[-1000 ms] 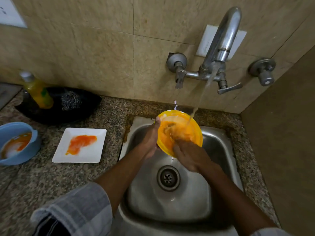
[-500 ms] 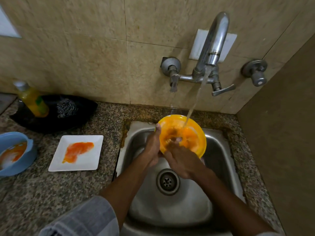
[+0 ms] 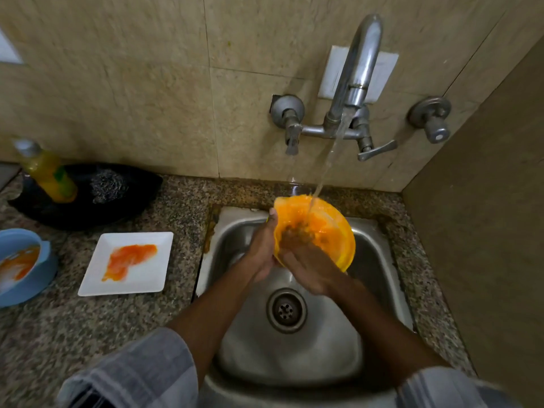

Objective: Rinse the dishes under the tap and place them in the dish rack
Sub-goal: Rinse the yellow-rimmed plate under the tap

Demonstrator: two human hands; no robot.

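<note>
Since a moment before, the yellow bowl [image 3: 323,228] had tipped a bit more, and the water [image 3: 326,169] now fell near its top edge, not its middle. Both hands stayed on it over the sink [image 3: 294,348].

The left hand [image 3: 263,248] held the bowl's left edge, its fingers [image 3: 273,214] wrapped tight around the rim. The right hand [image 3: 309,267] was flat inside the bowl, its fingers [image 3: 297,234] spread open and pressed on the orange mess. They looked blurry.

The tap [image 3: 357,75] was up above the fingers. Left of the hands, on the desk [image 3: 182,207], sat a white plate [image 3: 129,263] with an orange smear. Farther left sat a blue bowl [image 3: 25,266].
</note>
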